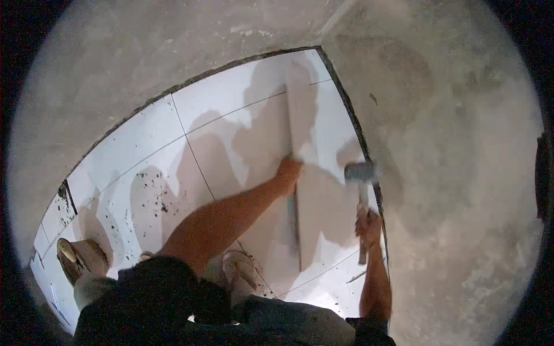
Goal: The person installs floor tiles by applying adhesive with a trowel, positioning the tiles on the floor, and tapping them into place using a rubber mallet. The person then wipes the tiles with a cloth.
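Observation:
My left hand is closed around a long, narrow straight bar lying lengthwise over the white tiles. To its right, my right hand grips the handle of a mallet with a dark grey, blurred head, held near the right edge of the tiled area. My shadow falls across the tiles and over much of the bar.
Rough grey concrete floor surrounds the tiles beyond a dark, ragged border. Dark debris speckles the left tiles. My shoe rests at the lower left. A dark object sits at the far right rim.

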Motion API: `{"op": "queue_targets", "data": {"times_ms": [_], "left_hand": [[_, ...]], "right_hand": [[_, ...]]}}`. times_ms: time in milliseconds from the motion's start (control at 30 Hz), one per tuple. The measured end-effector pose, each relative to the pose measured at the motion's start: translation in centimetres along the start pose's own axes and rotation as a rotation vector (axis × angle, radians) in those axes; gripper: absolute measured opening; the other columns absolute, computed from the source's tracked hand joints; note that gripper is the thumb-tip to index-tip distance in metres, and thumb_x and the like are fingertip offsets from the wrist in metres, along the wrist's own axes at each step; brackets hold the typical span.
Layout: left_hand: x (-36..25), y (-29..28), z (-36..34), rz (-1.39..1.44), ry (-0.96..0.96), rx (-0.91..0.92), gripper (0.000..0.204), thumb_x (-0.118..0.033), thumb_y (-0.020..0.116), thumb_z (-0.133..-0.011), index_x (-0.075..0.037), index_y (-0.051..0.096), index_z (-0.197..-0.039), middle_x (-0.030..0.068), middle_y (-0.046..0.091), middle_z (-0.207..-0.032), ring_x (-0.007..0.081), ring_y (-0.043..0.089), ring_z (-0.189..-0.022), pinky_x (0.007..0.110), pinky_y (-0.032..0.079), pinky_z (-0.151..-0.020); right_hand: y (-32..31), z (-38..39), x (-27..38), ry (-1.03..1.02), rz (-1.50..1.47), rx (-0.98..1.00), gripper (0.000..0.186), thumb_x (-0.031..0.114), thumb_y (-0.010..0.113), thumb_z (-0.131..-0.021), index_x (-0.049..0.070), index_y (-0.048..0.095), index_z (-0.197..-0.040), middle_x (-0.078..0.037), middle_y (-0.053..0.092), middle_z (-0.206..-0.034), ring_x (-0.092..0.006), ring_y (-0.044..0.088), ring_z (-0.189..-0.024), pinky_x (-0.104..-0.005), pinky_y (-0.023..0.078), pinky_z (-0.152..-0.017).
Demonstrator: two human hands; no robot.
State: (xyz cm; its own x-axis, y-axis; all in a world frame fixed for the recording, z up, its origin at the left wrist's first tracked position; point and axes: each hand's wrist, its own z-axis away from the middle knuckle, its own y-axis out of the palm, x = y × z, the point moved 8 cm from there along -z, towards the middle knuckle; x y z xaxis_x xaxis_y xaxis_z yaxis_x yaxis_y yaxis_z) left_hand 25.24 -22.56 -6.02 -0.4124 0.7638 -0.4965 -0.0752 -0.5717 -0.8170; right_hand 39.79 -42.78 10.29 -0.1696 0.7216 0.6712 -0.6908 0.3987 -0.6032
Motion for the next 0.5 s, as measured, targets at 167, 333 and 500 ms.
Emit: {"op": "queue_targets", "data": {"times_ms": [167,333,500], "left_hand": [[0.4,10.0,14.6,1.981,-0.579,-0.165,0.037,-0.021,0.063,-0.081,-0.003,0.053,-0.112,0.0121,0.055,-0.096,0.0263,0.054,-0.092,0.042,0.049,-0.071],[-6.6,8.9,19.6,2.167,-0.714,-0.152,0.045,-0.033,0.065,-0.082,-0.001,0.052,-0.112,0.0120,0.055,-0.094,0.0243,0.055,-0.084,0.042,0.049,-0.069],[-7.2,8.8,22.3,1.679,-0.858,-0.108,0.049,-0.042,0.061,-0.085,0.003,0.057,-0.103,0.0143,0.059,-0.084,0.0243,0.057,-0.076,0.041,0.048,-0.065]], "right_hand": [[5.7,5.1,-10.7,0.163,-0.102,-0.049,0.037,0.041,0.062,-0.088,0.007,0.054,-0.078,0.001,0.046,-0.051,-0.0086,0.043,-0.038,-0.0259,0.034,-0.036],[3.6,6.7,-13.7,-0.055,-0.053,-0.286,0.043,0.043,0.064,-0.086,0.002,0.052,-0.080,-0.003,0.049,-0.056,-0.0155,0.050,-0.047,-0.0319,0.041,-0.043],[4.6,8.5,-7.0,-0.043,0.554,-0.650,0.049,0.039,0.063,-0.086,-0.003,0.049,-0.109,-0.021,0.057,-0.102,-0.0384,0.054,-0.096,-0.0455,0.045,-0.082]]}}
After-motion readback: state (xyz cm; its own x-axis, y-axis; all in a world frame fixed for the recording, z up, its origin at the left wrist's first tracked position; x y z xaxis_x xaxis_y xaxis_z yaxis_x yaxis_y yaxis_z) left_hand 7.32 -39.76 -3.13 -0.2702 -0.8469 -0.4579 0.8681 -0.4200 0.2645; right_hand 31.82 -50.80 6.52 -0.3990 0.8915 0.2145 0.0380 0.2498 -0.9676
